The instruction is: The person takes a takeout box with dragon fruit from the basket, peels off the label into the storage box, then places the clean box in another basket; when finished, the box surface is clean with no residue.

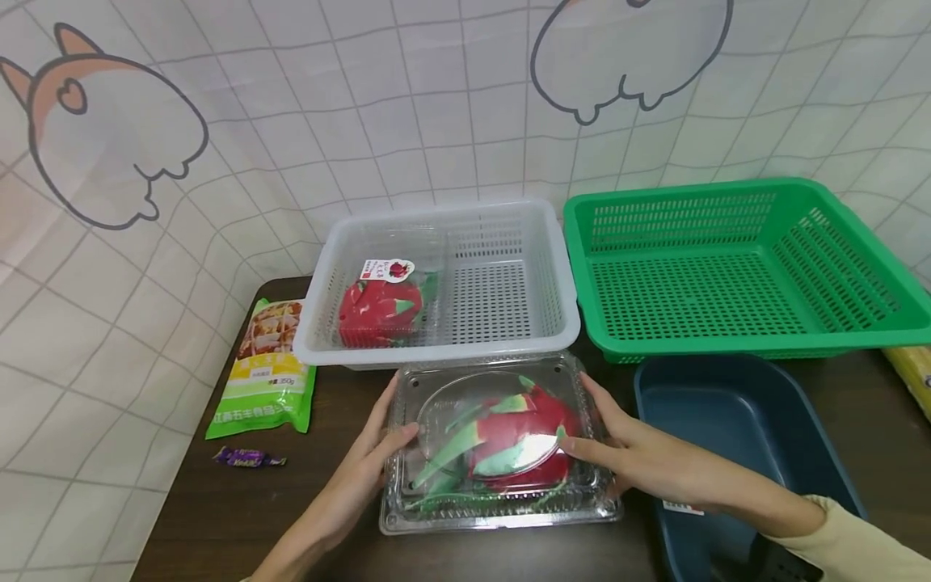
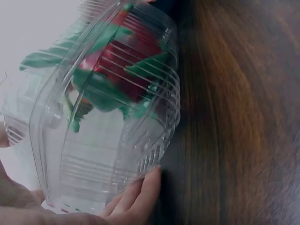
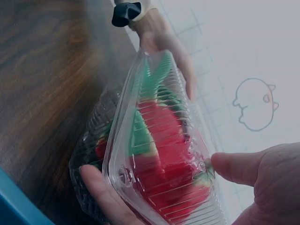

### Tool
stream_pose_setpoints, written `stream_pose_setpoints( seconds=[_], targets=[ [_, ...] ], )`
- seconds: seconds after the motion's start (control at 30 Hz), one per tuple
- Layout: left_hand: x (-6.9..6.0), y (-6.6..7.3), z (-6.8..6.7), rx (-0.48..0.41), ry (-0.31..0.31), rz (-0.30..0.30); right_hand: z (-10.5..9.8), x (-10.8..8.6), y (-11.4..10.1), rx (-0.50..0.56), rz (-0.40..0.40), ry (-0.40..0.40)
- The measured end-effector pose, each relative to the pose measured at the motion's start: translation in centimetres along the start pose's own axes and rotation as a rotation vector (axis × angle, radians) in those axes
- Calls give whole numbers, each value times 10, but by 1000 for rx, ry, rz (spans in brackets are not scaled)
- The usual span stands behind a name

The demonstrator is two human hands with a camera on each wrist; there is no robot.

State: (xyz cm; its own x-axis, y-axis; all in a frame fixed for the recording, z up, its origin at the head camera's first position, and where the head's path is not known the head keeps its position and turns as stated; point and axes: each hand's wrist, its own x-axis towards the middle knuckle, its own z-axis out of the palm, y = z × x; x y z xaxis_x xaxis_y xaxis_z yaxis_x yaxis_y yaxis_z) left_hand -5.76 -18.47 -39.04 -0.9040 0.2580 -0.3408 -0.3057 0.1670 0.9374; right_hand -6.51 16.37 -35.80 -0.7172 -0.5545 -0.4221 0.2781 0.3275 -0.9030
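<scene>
A clear lidded plastic box [image 1: 444, 404] with red and green dragon fruit [image 1: 509, 436] inside is held between both hands, just in front of the white basket. My left hand [image 1: 360, 473] grips its left side, thumb on the lid. On the right side my right hand [image 1: 640, 457] holds it, thumb over the lid and fingers down the side. The left wrist view shows fingers under the edge of the box [image 2: 93, 154]; in the right wrist view, thumb and fingers span the box [image 3: 164, 140].
Behind, a white basket [image 1: 444, 353] holds another clear box [image 1: 381, 311] of dragon fruit. A green basket [image 1: 691, 339] stands at the back right, a dark blue bin [image 1: 727, 420] at the right. A green food bag [image 1: 265, 372] and purple candy [image 1: 247, 458] lie left; a yellow packet [image 1: 912, 372] lies far right.
</scene>
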Motion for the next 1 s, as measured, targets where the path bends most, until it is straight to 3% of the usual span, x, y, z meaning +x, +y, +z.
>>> stream_pose_setpoints(
  seconds=[0.2, 0.47, 0.73, 1.0],
  targets=[
    [-7, 2, 4, -42, -35, 13, 2, -10, 1, 18, 59, -12],
    [-19, 10, 6, -57, -65, -48, 0, -21, 4, 69, 65, -50],
    [-26, 18, 19, 0, 25, 112, -4, -37, -6, 5, 29, -27],
    [-33, 29, 24, -132, 69, 200, -16, -48, -11, 31, -62, -13]
  ],
)
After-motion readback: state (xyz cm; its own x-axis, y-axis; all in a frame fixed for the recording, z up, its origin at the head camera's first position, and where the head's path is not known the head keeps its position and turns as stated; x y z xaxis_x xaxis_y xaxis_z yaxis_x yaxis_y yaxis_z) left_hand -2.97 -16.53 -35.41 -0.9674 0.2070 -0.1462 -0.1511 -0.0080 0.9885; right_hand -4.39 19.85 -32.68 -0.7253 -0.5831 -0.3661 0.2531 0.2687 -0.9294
